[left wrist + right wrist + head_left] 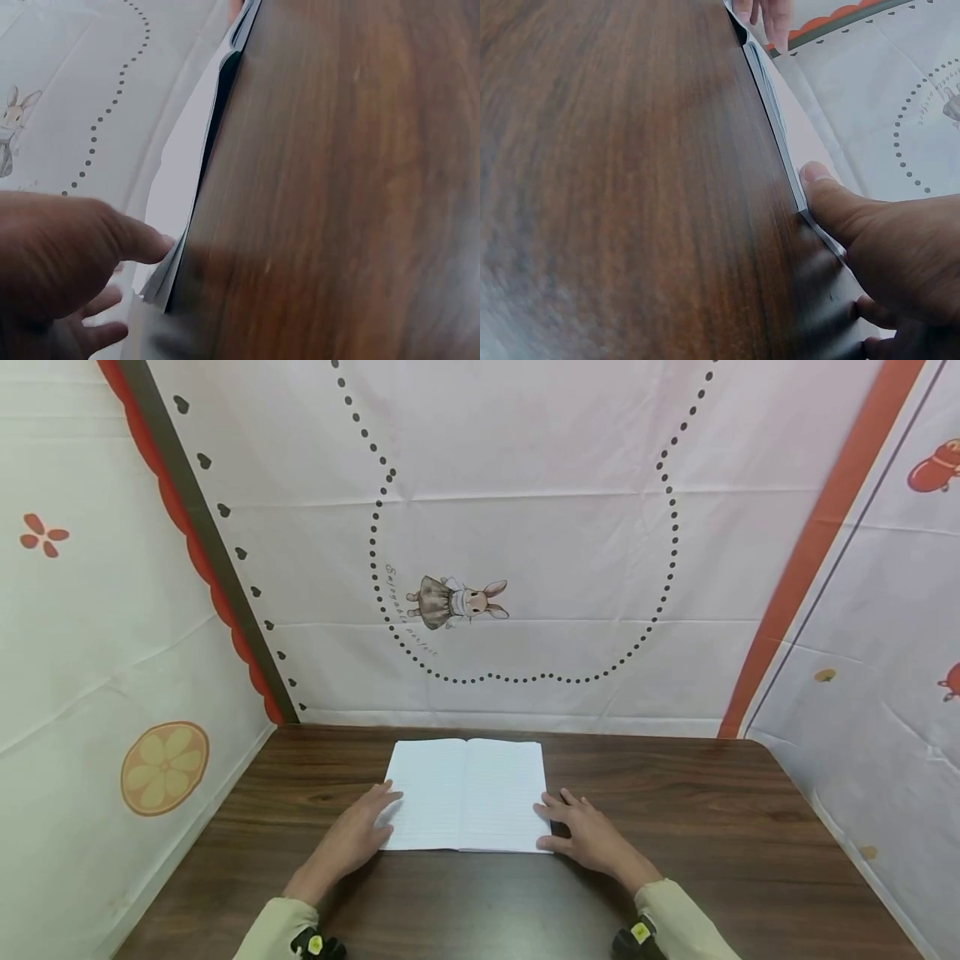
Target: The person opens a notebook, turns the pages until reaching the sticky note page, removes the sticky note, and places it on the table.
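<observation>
An open notebook (501, 793) with blank lined pages lies on the dark wooden table. At its left edge, my left hand (352, 833) rests with thumb and a fingertip on the page. In the left wrist view the thumb of my left hand (71, 259) touches the front corner, where the page edges fan apart slightly. Across from it, my right hand (592, 837) lies spread over the right edge, thumb and fingertips touching the page. The right wrist view shows the thumb of my right hand (900, 240) flat on the page, its lower fingers partly hidden beside the notebook.
The brown table (480, 910) extends around the notebook. A white cloth (525, 560) with a printed rabbit and dotted line hangs behind it. Printed cloths (67, 643) also stand at the left and right sides.
</observation>
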Demonstrator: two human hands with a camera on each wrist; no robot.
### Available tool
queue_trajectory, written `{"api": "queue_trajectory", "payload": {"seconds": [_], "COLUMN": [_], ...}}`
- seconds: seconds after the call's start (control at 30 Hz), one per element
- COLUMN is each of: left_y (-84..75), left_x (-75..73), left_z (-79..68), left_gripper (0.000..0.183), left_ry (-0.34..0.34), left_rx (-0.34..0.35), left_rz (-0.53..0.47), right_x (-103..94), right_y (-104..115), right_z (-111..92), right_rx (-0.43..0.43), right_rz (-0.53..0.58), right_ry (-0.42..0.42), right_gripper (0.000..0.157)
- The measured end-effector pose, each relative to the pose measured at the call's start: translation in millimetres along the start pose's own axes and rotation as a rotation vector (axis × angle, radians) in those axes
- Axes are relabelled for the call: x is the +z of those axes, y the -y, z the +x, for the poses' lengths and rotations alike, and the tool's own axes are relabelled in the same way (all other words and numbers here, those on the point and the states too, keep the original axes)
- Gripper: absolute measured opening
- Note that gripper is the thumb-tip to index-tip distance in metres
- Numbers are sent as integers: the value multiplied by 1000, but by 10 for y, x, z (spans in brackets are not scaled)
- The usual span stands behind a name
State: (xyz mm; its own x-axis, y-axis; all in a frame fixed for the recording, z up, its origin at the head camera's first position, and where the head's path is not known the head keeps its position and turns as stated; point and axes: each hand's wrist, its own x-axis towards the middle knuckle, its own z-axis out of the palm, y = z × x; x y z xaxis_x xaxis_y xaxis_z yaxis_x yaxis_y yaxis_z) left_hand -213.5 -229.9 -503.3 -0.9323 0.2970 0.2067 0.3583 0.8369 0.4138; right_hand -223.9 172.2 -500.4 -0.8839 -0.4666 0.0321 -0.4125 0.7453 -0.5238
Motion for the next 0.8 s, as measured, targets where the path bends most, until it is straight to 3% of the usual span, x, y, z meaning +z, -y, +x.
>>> {"api": "queue_trajectory", "payload": {"seconds": [0.1, 0.27, 0.8], "left_y": [8, 0, 135], "left_x": [0, -11, -1], "left_z": [3, -19, -71], "left_gripper": [47, 44, 50], "left_ry": [102, 221, 235], "left_rx": [60, 81, 93], "left_rz": [-18, -24, -89], "right_x": [8, 15, -92], "right_y": [-9, -17, -49], "right_z": [3, 9, 8], "right_rx": [-3, 0, -48], "right_rz": [4, 7, -39], "right_ry": [-5, -6, 67], "right_gripper": [64, 65, 63]}}
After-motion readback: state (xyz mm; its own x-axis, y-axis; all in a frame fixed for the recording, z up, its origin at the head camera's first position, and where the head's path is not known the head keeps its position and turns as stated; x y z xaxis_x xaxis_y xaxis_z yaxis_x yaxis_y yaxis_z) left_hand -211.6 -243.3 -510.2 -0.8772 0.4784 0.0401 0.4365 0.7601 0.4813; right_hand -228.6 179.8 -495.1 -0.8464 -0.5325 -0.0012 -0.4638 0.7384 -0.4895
